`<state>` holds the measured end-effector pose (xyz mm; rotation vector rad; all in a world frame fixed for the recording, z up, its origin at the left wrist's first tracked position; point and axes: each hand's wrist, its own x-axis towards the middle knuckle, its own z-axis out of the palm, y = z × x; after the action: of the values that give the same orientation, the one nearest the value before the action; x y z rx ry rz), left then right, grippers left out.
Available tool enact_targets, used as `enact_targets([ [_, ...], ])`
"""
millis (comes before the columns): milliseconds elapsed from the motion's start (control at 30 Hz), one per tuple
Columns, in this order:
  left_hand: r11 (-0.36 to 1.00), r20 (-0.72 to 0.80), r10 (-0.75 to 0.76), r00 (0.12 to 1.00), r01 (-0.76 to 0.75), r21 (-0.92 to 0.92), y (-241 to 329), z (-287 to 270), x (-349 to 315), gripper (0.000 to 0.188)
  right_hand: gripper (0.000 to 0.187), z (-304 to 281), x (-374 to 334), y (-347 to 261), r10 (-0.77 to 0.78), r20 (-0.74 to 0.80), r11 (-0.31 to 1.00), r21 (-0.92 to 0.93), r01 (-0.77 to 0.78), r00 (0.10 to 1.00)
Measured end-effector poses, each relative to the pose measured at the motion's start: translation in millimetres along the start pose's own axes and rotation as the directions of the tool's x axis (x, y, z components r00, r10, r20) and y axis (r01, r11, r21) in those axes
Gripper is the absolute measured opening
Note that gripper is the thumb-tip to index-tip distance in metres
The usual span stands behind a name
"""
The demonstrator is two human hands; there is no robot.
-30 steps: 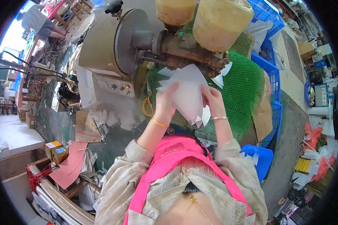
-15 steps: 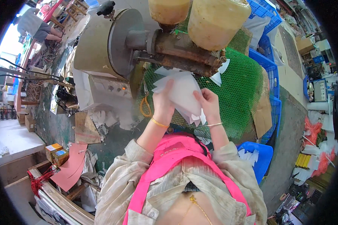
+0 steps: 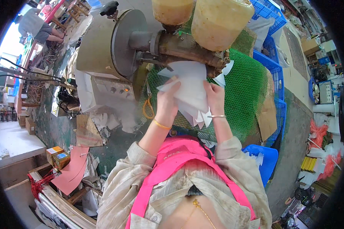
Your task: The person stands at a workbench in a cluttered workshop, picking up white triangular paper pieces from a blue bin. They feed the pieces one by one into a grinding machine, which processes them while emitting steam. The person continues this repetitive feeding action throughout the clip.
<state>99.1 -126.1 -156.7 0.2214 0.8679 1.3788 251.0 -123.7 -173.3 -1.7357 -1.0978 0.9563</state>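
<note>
Paper sheets (image 3: 189,89): white stack held upright between both hands, just below the rusty machine (image 3: 172,45), above the green mesh (image 3: 244,84).
Left hand (image 3: 167,100): gripping the stack's left edge.
Right hand (image 3: 215,97): gripping its right edge.

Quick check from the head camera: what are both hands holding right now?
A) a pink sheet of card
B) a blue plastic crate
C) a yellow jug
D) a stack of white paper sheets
D: the left hand and right hand grip a stack of white paper sheets from either side, in front of the green mesh.
</note>
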Motion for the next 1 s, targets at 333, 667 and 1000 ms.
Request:
enact_targets([
  [333,0.999,-0.037,0.039,0.999,-0.037,0.040,3,-3,-11,0.033,0.029,-10,-13,-8,0.042,0.310,0.956,0.264,-0.128,0.950],
  [667,0.997,-0.023,-0.052,0.998,0.054,0.048,11,-8,-31,0.032,0.025,-33,-3,-30,0.202,0.572,0.934,0.133,-0.332,0.795],
  [1000,0.989,-0.056,0.084,0.995,-0.076,0.129,11,-7,-11,0.028,0.032,-17,-7,-19,0.127,0.410,0.931,0.264,-0.251,0.903],
])
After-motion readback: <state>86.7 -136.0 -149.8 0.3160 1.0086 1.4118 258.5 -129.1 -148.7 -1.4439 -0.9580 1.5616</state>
